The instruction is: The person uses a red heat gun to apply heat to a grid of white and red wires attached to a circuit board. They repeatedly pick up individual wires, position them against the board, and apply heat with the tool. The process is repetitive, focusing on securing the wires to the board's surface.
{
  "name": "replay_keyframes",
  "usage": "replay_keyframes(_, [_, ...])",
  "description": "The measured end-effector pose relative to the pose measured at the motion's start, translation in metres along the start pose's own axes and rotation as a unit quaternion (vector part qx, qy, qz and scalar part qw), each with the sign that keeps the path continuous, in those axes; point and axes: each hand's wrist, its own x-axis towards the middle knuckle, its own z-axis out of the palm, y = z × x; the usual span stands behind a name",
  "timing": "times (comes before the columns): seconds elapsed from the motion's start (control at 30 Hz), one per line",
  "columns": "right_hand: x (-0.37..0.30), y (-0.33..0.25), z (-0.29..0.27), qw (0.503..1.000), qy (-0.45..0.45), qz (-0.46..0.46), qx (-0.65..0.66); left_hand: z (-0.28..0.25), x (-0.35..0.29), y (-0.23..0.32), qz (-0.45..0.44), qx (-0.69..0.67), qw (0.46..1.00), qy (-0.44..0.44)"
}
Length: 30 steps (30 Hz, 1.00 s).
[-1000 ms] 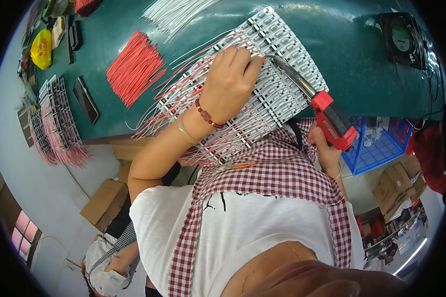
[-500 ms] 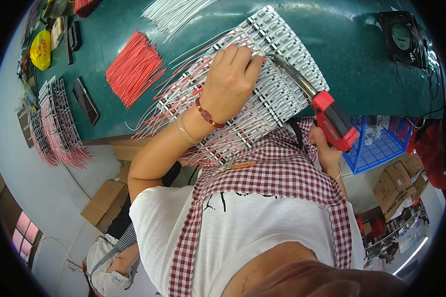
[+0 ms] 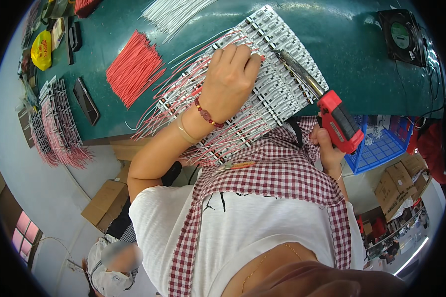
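My left hand (image 3: pixel 229 74) rests over a large panel of small white circuit boards (image 3: pixel 295 54), its fingers curled together. Red wires (image 3: pixel 197 92) show below the palm, and a bit of red peeks out by the fingertips; the grip itself is mostly hidden. In my right hand (image 3: pixel 328 151) is a red and black soldering gun (image 3: pixel 340 121), its metal barrel slanting up and left. The dark tip is over the boards, a little right of my left fingertips. Many red and white wires (image 3: pixel 156 111) trail off the panel's left and lower edges.
On the green table (image 3: pixel 352 94) lie red wires (image 3: pixel 135 68), white wires (image 3: pixel 176 15) and a phone (image 3: pixel 86 101). Wired boards (image 3: pixel 59 116) hang over its left edge. A black fan (image 3: pixel 402 38) stands far right, above a blue crate (image 3: pixel 381 151). Another person (image 3: pixel 109 277) is lower left.
The soldering gun has shifted slightly right, its tip drawing away from my left fingertips. My left hand has barely moved.
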Motion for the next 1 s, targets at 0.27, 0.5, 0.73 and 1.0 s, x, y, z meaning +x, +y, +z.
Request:
replay_keyframes(0.27, [-0.006,-0.001,-0.001,0.999,0.021,0.026,0.016,-0.006,0.002,0.004,-0.003,-0.007,1.0,0.016])
replay_keyframes(0.5, [-0.011,0.007,-0.004,0.999,-0.002,0.039,0.002,0.001,-0.004,0.01,-0.018,-0.042,0.999,0.003])
replay_keyframes(0.73, [-0.011,0.005,-0.004,0.999,-0.019,0.03,-0.022,0.0,-0.003,0.012,-0.02,-0.043,0.999,-0.009])
replay_keyframes(1.0, [-0.016,0.005,-0.008,0.997,0.018,0.071,0.023,0.001,-0.002,0.013,-0.026,-0.042,0.999,-0.012])
